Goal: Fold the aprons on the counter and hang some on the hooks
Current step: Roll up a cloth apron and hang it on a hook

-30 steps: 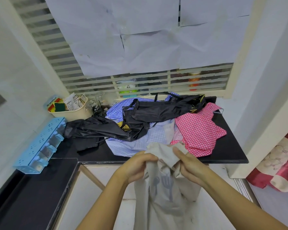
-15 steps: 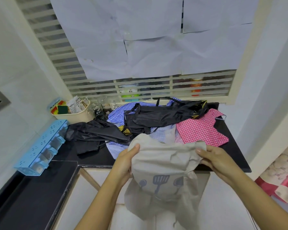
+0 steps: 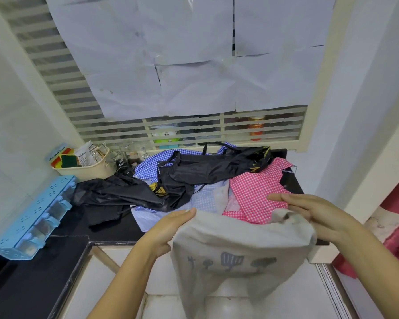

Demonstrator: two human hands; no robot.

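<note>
The beige apron hangs between the two hands just in front of the counter. Its top edge is stretched roughly from 9 o'clock to 3 o'clock, and its length drops toward 6 o'clock, off the counter's front edge and down toward the floor. The left hand holds the left end of that edge, and the right hand holds the right end, where the cloth is bunched under the palm. On both hands the fingers lie fairly straight and the thumbs are hidden behind the fabric. Since the apron's weight hangs from them, I take each to be pinching the cloth, not merely touching it. The laying surface is at 12 o'clock from the hands, so the coming move is likely a forward carry that swings the hanging length up and away. The right hand is already further in, above the pink checked apron. That spot is crowded, with a blue checked apron and a black apron heaped right behind. Bare counter shows only toward 10 o'clock (no hooks can be made out in this view).
</note>
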